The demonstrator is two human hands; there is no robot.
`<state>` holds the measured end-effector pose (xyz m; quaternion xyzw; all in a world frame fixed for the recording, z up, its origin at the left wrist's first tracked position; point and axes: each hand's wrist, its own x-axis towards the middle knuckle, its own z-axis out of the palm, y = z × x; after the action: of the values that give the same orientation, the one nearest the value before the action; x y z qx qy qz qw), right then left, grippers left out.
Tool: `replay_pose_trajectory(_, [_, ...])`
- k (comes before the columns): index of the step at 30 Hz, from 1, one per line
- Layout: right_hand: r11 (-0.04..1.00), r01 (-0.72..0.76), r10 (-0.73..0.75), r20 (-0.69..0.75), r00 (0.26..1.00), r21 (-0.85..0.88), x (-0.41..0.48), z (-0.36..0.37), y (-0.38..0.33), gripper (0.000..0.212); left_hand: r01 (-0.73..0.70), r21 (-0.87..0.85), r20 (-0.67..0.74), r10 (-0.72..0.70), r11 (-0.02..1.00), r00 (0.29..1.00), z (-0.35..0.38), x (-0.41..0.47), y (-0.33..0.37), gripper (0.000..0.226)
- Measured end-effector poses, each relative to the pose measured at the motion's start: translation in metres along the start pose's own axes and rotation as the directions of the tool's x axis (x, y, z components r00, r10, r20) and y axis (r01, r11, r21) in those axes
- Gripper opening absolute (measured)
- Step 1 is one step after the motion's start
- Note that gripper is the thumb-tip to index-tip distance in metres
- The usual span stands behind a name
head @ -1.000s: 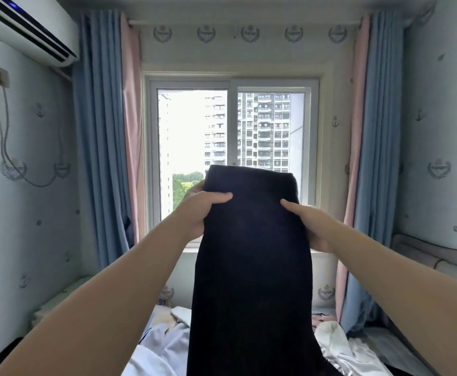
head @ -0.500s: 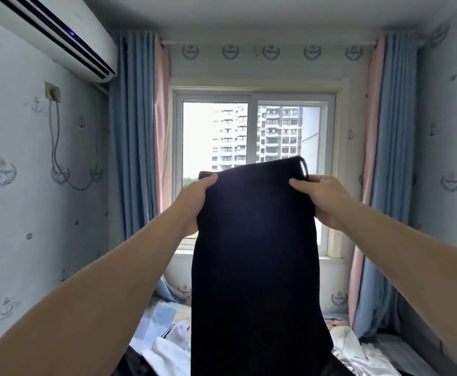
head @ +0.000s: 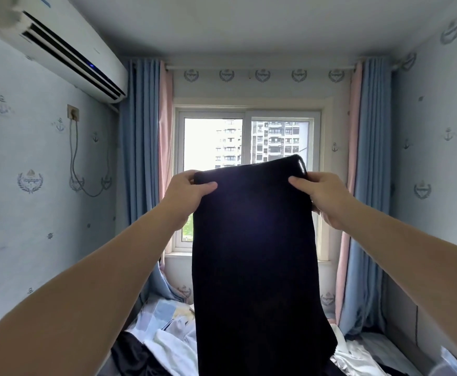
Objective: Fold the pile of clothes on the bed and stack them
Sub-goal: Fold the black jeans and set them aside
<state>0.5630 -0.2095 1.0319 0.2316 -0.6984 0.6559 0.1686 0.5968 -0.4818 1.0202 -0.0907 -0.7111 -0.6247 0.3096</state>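
A long dark navy garment (head: 254, 253) hangs straight down in front of me, held up at chest height before the window. My left hand (head: 188, 195) pinches its top left corner, thumb on the near side. My right hand (head: 322, 194) grips the top right corner the same way. The cloth's lower end drops out of view at the bottom. Under it on the bed lies the pile of clothes (head: 173, 346), white and dark pieces crumpled together, partly hidden by the garment.
The bed (head: 159, 313) with a pale checked sheet runs toward the window (head: 246, 147). Blue and pink curtains (head: 143, 164) hang at both sides. An air conditioner (head: 67, 50) sits high on the left wall. A padded headboard or ledge (head: 422, 321) lines the right wall.
My hands have slid apart to the garment's top corners and the cloth hangs flatter. My view has tilted back, showing more ceiling and bed.
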Motion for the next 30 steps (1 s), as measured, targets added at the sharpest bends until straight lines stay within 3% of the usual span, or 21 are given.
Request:
replay_pose_trajectory(3, [0.999,0.042,-0.042,-0.021,0.999,0.006,-0.031,-0.020,-0.017,0.012,-0.143,0.197,-0.112,0.167,0.970,0.980,0.017,-0.031,0.022,0.007])
replay_pose_trajectory(6, [0.997,0.077,-0.079,-0.057,0.995,-0.027,-0.057,-0.037,-0.034,0.016,-0.258,0.360,-0.125,0.320,0.897,0.939,0.031,-0.058,0.042,0.010])
replay_pose_trajectory(11, [0.992,0.099,-0.106,-0.091,0.990,-0.075,-0.079,-0.059,-0.052,0.021,-0.311,0.347,-0.112,0.369,0.885,0.923,0.048,-0.082,0.066,0.009])
replay_pose_trajectory(20, [0.993,-0.004,-0.008,-0.107,0.994,-0.117,-0.070,-0.054,0.000,0.020,-0.195,0.209,-0.077,0.215,0.958,0.974,0.059,-0.070,0.006,0.016])
replay_pose_trajectory(25, [0.984,-0.102,0.089,-0.092,0.992,-0.145,-0.033,-0.032,0.082,0.014,-0.060,0.153,-0.040,0.067,0.986,0.997,0.062,-0.032,-0.090,0.025])
replay_pose_trajectory(30, [0.950,-0.236,0.220,-0.095,0.971,-0.207,0.029,-0.006,0.208,0.018,0.081,0.122,-0.001,-0.081,0.989,0.997,0.072,0.026,-0.227,0.028])
